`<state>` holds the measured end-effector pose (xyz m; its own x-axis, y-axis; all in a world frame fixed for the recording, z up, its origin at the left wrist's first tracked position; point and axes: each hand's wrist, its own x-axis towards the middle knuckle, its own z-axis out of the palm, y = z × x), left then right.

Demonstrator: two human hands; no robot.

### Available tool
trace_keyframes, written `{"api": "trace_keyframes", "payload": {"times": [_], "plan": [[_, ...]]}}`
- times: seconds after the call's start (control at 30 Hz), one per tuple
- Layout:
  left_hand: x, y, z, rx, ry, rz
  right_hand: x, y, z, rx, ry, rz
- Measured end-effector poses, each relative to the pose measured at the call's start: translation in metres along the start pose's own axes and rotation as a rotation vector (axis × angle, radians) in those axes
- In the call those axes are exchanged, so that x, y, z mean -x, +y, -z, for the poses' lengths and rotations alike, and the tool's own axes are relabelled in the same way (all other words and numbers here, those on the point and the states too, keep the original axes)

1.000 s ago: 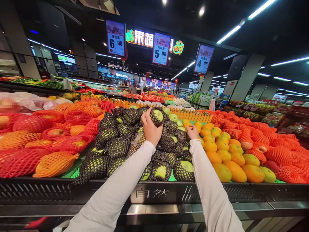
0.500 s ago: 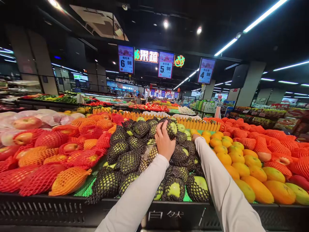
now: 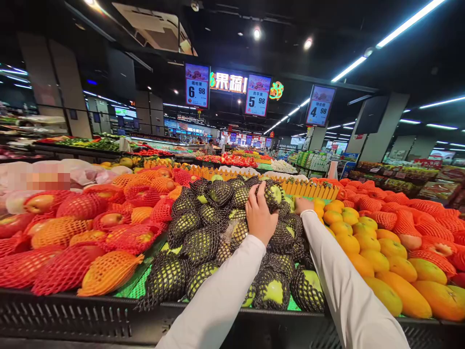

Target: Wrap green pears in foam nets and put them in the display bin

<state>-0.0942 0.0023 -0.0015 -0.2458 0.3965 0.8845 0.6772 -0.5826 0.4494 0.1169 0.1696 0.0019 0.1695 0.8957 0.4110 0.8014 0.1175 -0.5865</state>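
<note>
My left hand [image 3: 260, 216] is closed around a green apple [image 3: 275, 195] in a black foam net, at the back of a heap of netted green apples [image 3: 200, 245]. Its fingers lie over the apple's left side and top. My right hand [image 3: 303, 205] reaches to the far right edge of the heap, beside the oranges [image 3: 333, 215] and close to a few bare green apples. Only the back of that hand shows; its fingers are mostly hidden, so whether they grip anything is unclear. Long pale sleeves cover both arms.
Red apples in red and orange nets [image 3: 83, 206] fill the left side. More red-netted fruit [image 3: 395, 208] lies at the right. A low orange picket divider [image 3: 301, 188] runs behind, and the black bin rim [image 3: 90, 303] in front. Price screens [image 3: 257, 96] hang overhead.
The view has turned slightly left, so everything sits farther right in the picture. My left hand stays on the same apple. Slightly more of my right hand shows at the heap's edge.
</note>
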Motion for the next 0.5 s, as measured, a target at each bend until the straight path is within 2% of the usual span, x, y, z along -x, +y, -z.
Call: {"api": "trace_keyframes", "payload": {"times": [0.07,0.1,0.13,0.23,0.33,0.4,0.5], "plan": [[-0.002,-0.001,0.000,0.037,0.011,0.024,0.002,-0.011,0.012,0.056,0.082,0.041],[-0.003,-0.001,0.000,0.052,0.008,0.039,0.005,-0.017,0.017,0.002,0.127,0.059],[-0.004,-0.001,0.001,0.064,-0.004,0.054,0.009,-0.025,0.023,-0.104,0.163,0.073],[-0.006,0.002,0.002,0.084,-0.094,0.105,0.032,-0.046,0.030,-0.637,0.206,0.096],[-0.005,0.004,0.001,0.056,-0.220,0.219,0.067,-0.065,0.026,-0.864,0.156,0.112],[-0.004,0.003,0.000,0.027,-0.278,0.256,0.089,-0.074,0.021,-1.127,0.027,0.104],[-0.002,-0.001,-0.001,0.000,-0.317,0.217,0.108,-0.078,0.013,-1.267,-0.190,0.082]]}}
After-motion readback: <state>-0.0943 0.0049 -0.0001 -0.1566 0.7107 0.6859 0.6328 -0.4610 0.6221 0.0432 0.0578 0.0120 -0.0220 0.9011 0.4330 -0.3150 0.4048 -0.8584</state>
